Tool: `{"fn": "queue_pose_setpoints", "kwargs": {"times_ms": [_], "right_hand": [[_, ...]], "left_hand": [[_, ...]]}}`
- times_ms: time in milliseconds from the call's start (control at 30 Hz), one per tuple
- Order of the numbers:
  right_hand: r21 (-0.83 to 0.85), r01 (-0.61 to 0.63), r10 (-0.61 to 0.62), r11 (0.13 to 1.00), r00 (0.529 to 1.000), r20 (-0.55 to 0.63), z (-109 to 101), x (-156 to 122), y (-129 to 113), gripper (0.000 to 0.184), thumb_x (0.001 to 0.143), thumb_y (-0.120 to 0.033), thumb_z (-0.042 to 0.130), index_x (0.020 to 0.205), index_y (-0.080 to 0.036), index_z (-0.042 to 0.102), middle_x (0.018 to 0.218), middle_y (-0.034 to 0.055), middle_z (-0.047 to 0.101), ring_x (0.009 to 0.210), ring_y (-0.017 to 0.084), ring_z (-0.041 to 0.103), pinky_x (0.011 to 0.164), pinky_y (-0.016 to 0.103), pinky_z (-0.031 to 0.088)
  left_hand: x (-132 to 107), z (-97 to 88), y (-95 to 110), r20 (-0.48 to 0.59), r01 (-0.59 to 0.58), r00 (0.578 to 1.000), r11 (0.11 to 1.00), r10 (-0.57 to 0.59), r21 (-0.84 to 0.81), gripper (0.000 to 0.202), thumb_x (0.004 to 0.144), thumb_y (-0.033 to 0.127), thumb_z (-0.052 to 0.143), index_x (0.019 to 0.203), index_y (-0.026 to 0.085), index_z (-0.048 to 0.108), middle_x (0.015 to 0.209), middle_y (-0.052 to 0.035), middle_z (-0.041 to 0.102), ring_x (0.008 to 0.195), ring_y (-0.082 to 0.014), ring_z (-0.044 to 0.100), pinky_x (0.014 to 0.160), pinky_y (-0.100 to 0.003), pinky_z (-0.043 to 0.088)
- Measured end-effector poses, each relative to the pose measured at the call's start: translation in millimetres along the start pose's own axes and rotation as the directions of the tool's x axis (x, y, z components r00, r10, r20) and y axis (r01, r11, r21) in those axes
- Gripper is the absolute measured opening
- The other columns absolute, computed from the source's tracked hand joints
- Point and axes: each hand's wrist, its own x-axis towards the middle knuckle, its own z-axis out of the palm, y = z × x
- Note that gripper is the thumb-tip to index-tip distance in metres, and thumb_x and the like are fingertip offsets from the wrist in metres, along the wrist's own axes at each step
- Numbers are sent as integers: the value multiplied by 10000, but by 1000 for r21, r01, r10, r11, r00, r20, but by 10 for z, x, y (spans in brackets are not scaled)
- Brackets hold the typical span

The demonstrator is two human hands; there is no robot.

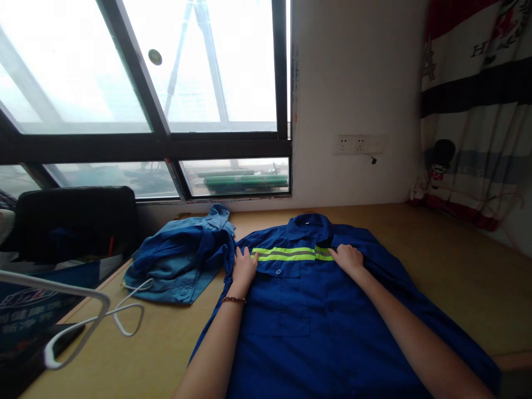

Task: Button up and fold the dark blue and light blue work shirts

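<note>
A dark blue work jacket point(282, 354) lies spread front side up on the wooden surface, its collar toward the wall. A yellow-green and grey reflective stripe point(286, 254) crosses the chest above a buttoned pocket point(279, 299). At the stripe's left end, by the sleeve, my left hand point(244, 269) is closed on the jacket's cloth. My right hand point(349, 259) pinches the cloth at the stripe's right end, thumb pointing left along it. Some fingertips of both hands are hidden. The left sleeve in view stretches over a lighter blue garment point(178, 282).
A white cable point(133, 306) and a white bent rod or frame point(77, 285) are at the left. Beyond the surface's left edge stand a black chair back point(78, 216) and a printed blue bag point(33, 305). Behind are a window point(216, 147), wall sockets point(352, 144) and a curtain point(469, 127).
</note>
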Motion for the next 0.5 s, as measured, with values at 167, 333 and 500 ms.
{"fn": "queue_pose_setpoints", "kwargs": {"times_ms": [167, 333, 500], "right_hand": [[595, -274, 333, 756, 943, 11, -184, 321, 369, 384, 688, -553, 524, 586, -182, 522, 603, 81, 568, 800, 264, 575, 695, 351, 462], [950, -241, 533, 200, 840, 101, -465, 523, 800, 218, 802, -337, 389, 771, -171, 527, 723, 54, 591, 720, 175, 593, 675, 300, 506], [964, 117, 608, 239, 756, -242, -1080, 687, 1154, 269, 787, -274, 344, 941, -147, 524, 950, 56, 583, 837, 139, 581, 755, 259, 477]], "left_hand": [[0, -16, 7, 16, 4, 1000, 1000, -4, -19, 511, 826, 400, 396, 1186, 41, 448, 1242, -257, 393, 1143, -321, 404, 917, -387, 337], [6, -2, -2, 20, 12, 1000, 1000, -11, -24, 516, 824, 415, 391, 1194, 60, 448, 1246, -243, 395, 1139, -325, 405, 898, -390, 353], [30, 18, -12, 34, 3, 999, 1000, -3, -23, 529, 826, 425, 380, 1195, 54, 452, 1240, -246, 396, 1162, -330, 377, 906, -397, 344]]}}
